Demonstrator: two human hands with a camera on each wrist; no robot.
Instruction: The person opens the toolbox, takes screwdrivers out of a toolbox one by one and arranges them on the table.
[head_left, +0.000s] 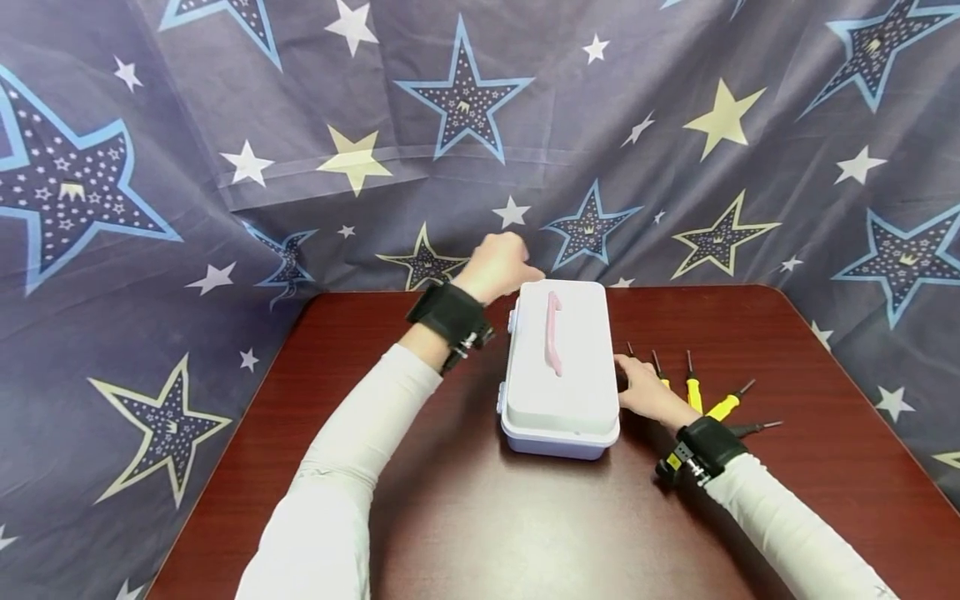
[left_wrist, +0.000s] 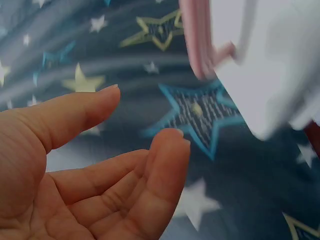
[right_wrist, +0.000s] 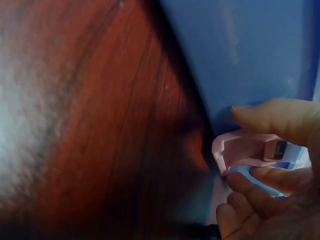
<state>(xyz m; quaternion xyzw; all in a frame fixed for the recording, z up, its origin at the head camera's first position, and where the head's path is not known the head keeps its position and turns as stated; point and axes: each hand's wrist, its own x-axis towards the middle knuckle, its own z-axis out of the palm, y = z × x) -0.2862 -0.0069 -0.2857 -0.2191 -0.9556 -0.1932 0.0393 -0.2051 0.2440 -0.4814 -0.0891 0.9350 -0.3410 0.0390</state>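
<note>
A case with a white lid (head_left: 587, 354), a pale blue base (head_left: 557, 447) and a pink carrying handle (head_left: 552, 337) stands on the table, its lid down. At its far left corner is my left hand (head_left: 497, 268), raised, with nothing between thumb and fingers; they are loosely bent in the left wrist view. My right hand (head_left: 651, 392) is at the right side of the case. In the right wrist view, its thumb and fingers lie on either side of a pink latch (right_wrist: 242, 146), gripping it against the blue wall (right_wrist: 225, 55).
Right of the case, several screwdrivers lie fanned out, among them a yellow-handled screwdriver (head_left: 693, 392) and a black-handled screwdriver (head_left: 746, 430). My right hand and wrist partly cover them. Behind the dark red table (head_left: 450, 517) hangs a star-printed cloth (head_left: 555, 50).
</note>
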